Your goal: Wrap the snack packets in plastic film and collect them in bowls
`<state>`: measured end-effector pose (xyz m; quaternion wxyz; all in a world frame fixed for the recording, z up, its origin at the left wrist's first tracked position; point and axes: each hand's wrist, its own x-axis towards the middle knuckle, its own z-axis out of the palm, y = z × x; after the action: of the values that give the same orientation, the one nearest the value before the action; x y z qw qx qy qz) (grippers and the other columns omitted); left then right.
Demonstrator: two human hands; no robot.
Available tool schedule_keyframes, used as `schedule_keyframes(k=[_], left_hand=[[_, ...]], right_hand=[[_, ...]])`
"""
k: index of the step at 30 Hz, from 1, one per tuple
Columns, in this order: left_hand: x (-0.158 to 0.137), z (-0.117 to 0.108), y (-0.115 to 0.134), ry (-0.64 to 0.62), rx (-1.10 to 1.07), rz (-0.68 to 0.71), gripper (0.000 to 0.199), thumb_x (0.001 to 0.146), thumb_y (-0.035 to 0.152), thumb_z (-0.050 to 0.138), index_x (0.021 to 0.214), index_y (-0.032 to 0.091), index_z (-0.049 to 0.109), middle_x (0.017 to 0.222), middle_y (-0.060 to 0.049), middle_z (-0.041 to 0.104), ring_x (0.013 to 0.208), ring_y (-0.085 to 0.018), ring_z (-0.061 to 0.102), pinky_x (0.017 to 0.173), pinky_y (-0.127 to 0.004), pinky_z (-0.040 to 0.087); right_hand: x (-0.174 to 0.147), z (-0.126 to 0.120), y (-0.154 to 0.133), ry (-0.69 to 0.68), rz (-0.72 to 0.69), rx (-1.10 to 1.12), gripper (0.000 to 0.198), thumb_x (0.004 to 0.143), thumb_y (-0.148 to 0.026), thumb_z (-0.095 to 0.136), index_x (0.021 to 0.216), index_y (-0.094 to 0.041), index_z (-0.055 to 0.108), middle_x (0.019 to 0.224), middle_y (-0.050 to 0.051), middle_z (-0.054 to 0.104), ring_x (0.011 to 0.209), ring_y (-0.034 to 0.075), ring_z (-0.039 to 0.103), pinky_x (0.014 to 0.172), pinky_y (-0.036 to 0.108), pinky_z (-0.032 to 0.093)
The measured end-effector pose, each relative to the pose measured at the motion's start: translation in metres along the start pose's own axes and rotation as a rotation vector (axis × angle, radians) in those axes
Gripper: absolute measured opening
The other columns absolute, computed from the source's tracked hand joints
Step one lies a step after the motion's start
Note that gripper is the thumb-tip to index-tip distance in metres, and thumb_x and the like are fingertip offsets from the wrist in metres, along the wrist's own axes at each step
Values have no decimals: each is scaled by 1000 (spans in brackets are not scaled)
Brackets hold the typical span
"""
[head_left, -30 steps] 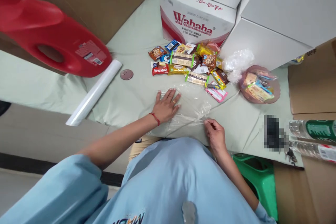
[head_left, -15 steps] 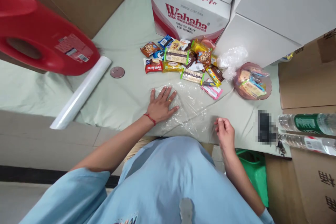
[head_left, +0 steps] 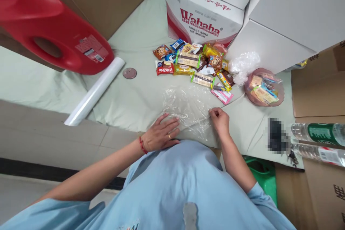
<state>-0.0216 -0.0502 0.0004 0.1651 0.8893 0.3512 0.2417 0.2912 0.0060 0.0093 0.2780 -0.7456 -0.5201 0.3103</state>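
Left hand (head_left: 161,134) has slid back to the bench's near edge, flat on plastic sheet (head_left: 188,109); right hand (head_left: 219,120) apparently pinches its edge, keeping it taut.

The red jug (head_left: 51,36), up and left of the left hand (head_left: 161,134), runs off the picture's left edge; a pixelated patch (head_left: 277,137) right of the right hand (head_left: 220,122) hides whatever lies there (unreadable), and the bottles (head_left: 319,140) beyond are cut off
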Motion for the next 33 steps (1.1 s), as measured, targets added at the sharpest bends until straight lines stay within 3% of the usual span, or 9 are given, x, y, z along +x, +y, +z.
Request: schedule_keyframes(k=[2, 6, 15, 17, 21, 23, 25, 28, 33], left_hand=[[-12, 2, 1, -42, -28, -33, 15, 98, 34, 63, 104, 27, 73, 118, -8, 77, 133, -25, 63, 125, -58, 32], [-24, 0, -5, -61, -67, -92, 19, 100, 21, 56, 102, 25, 74, 116, -8, 78, 134, -24, 61, 123, -53, 38], [-53, -39, 0, -150, -70, -62, 23, 100, 24, 55, 113, 26, 74, 145, -8, 65, 145, -24, 52, 126, -49, 35], [-48, -51, 8, -77, -95, -128, 20, 97, 29, 60, 110, 26, 75, 141, -9, 68, 143, -28, 53, 121, -51, 41], [-12, -59, 18, 182, -41, -350, 20, 97, 30, 55, 100, 26, 75, 106, -10, 78, 121, -29, 66, 108, -51, 50], [14, -49, 17, 197, 3, -435, 28, 101, 32, 48, 106, 24, 74, 109, -10, 78, 123, -29, 65, 110, -53, 46], [36, -32, 9, 148, 66, -481, 37, 104, 34, 40, 120, 22, 72, 131, -12, 72, 137, -31, 55, 116, -55, 39], [54, -5, -8, 7, 183, -530, 48, 104, 41, 39, 142, 22, 62, 163, -15, 46, 156, -39, 30, 122, -69, 19], [49, 7, -35, -132, 287, -473, 56, 105, 47, 38, 159, 31, 42, 172, -12, 27, 158, -36, 25, 121, -74, 3]], right_hand=[[1, -2, 3, 4, 1, 13, 29, 85, -50, 63, 83, -22, 70, 72, 1, 68, 65, 18, 56, 68, 30, 41], [3, -5, 8, 38, 2, 61, 31, 86, -52, 63, 85, -21, 69, 64, -2, 60, 60, 16, 50, 65, 29, 40], [6, -13, 18, 110, 21, 121, 31, 85, -51, 64, 86, -21, 68, 62, -4, 54, 60, 16, 46, 65, 29, 40], [4, -12, 18, 111, 13, 128, 31, 85, -51, 63, 85, -21, 67, 62, -4, 53, 61, 16, 46, 65, 29, 40], [-2, -8, 16, 116, 0, 144, 32, 87, -53, 62, 87, -21, 66, 63, -5, 53, 61, 16, 46, 65, 29, 40], [-5, -7, 13, 115, -17, 148, 32, 89, -53, 61, 88, -21, 66, 65, -4, 56, 63, 16, 47, 67, 29, 41], [-9, -7, 11, 115, -71, 144, 31, 90, -52, 60, 88, -22, 66, 73, -1, 61, 69, 17, 52, 71, 29, 44], [-16, -13, 12, 123, -148, 147, 29, 91, -50, 61, 87, -22, 66, 86, 3, 66, 80, 19, 59, 78, 30, 47], [-35, -31, 30, -37, 44, 310, 33, 87, -56, 67, 88, -23, 65, 64, -3, 59, 57, 17, 53, 59, 29, 43]])
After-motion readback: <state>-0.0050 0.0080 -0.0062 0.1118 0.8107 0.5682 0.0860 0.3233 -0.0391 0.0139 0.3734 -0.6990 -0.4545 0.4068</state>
